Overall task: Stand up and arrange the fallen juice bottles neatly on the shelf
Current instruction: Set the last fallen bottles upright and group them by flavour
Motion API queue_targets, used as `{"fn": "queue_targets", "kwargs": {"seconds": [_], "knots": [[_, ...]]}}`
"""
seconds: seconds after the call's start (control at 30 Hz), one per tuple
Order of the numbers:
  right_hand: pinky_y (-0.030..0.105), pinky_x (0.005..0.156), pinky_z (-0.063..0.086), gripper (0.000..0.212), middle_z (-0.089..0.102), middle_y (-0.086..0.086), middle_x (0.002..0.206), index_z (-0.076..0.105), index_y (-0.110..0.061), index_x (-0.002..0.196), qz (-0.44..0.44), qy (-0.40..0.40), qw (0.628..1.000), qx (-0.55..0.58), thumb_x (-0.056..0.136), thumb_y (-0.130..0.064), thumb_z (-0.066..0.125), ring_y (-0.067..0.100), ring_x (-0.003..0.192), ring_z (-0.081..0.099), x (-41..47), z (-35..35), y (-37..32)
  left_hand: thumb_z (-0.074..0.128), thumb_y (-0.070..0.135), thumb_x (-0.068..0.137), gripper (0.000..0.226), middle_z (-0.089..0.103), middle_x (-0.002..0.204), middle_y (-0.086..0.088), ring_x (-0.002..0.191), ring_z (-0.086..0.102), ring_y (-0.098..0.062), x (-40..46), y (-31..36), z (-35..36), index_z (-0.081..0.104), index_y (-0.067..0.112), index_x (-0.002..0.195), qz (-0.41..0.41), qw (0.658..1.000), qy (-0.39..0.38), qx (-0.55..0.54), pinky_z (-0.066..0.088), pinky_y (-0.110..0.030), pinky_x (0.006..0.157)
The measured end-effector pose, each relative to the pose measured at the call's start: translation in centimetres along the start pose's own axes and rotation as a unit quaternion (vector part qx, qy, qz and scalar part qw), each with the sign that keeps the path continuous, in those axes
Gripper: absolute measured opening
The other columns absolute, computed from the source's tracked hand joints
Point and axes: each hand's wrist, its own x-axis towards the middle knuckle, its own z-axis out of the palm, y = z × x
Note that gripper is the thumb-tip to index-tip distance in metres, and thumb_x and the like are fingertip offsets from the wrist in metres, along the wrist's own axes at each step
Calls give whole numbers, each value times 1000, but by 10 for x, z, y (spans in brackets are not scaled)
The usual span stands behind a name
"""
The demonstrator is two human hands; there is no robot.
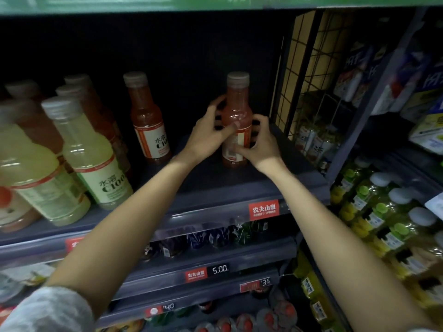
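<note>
A red juice bottle (pixel 237 109) with a grey cap stands upright on the dark shelf (pixel 215 185), right of centre. My left hand (pixel 211 135) grips its body from the left, thumb across the front. My right hand (pixel 260 142) holds the lower label from the right with curled fingers. A second red juice bottle (pixel 148 121) stands upright to the left. Further left, a yellow-green juice bottle (pixel 88 152) and more red and yellow bottles (pixel 31 159) stand in rows.
A wire grid divider (pixel 304 75) bounds the shelf on the right, with cartons behind it. Green-capped bottles (pixel 374 212) fill the right-hand shelving. Price strips (pixel 263 209) run along the shelf edges, with dark packaged goods on the lower shelves.
</note>
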Motion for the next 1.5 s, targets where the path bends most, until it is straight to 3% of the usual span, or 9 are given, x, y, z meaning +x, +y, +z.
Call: {"fn": "queue_targets", "kwargs": {"seconds": [0.17, 0.43, 0.53, 0.73, 0.83, 0.97, 1.13, 1.3, 1.5], "knots": [[36, 97, 43, 83, 44, 11, 134, 33, -17, 139, 14, 5, 1000, -22, 71, -30, 80, 26, 121, 48, 1, 34, -16, 58, 22, 94, 57, 55, 133, -2, 118, 53, -11, -15, -7, -10, 34, 18, 145, -17, 996, 84, -6, 43, -29, 101], [19, 76, 45, 60, 57, 4, 123, 42, -17, 135, 14, -62, 997, 51, 83, -8, 69, 10, 98, 54, -11, 57, -31, 57, 11, 94, 61, 48, 141, -3, 127, 47, -13, -52, -20, -44, 28, 15, 148, -39, 988, 147, -17, 39, -19, 100], [29, 86, 48, 61, 58, 3, 114, 40, -16, 138, 34, -62, 997, 43, 84, -14, 69, 15, 102, 56, -9, 62, -32, 59, 7, 90, 55, 49, 137, -1, 118, 48, -8, -69, -22, -55, 39, 15, 141, -18, 976, 211, 46, 40, -6, 92], [39, 109, 35, 83, 35, 6, 149, 22, -25, 147, 47, -121, 987, 92, 81, -5, 70, 20, 135, 35, -8, 69, -42, 61, -2, 82, 69, 33, 144, -15, 133, 37, -24, -71, -44, -67, 31, 10, 143, -33, 951, 297, 85, 30, -28, 111], [43, 110, 35, 90, 38, 8, 147, 14, -27, 149, 39, -138, 985, 94, 81, -2, 69, 20, 135, 37, -7, 71, -45, 65, 2, 82, 82, 24, 151, -16, 140, 28, -29, -62, -58, -67, 17, 10, 149, -46, 958, 279, 52, 26, -45, 115], [39, 104, 41, 93, 44, 6, 141, 19, -25, 147, 36, -90, 993, 65, 76, -5, 75, 19, 129, 43, -8, 76, -47, 72, 16, 83, 94, 23, 153, -17, 141, 26, -26, -50, -69, -69, 7, 6, 150, -58, 958, 281, 15, 23, -34, 115], [39, 100, 43, 84, 44, 8, 133, 36, -21, 137, 45, 52, 998, 17, 67, -13, 82, 25, 122, 47, -14, 85, -41, 68, 16, 86, 75, 33, 143, -20, 133, 36, -30, -46, -82, -71, 24, 5, 146, -68, 956, 282, 48, 27, -30, 110], [38, 94, 39, 75, 42, 12, 132, 38, -14, 134, 55, 209, 976, -21, 71, -16, 78, 30, 120, 44, -20, 81, -27, 63, 17, 91, 73, 29, 145, -15, 135, 29, -20, -48, -74, -55, 19, 9, 148, -34, 988, 148, 22, 23, -28, 111], [41, 101, 38, 84, 38, 5, 148, 14, -25, 149, 64, 187, 980, -5, 85, -6, 64, 25, 129, 44, 0, 46, -9, 51, 15, 98, 84, 34, 148, -1, 127, 37, -8, -20, -43, -20, -15, 17, 149, -26, 998, 1, -62, 32, -24, 104]]}}
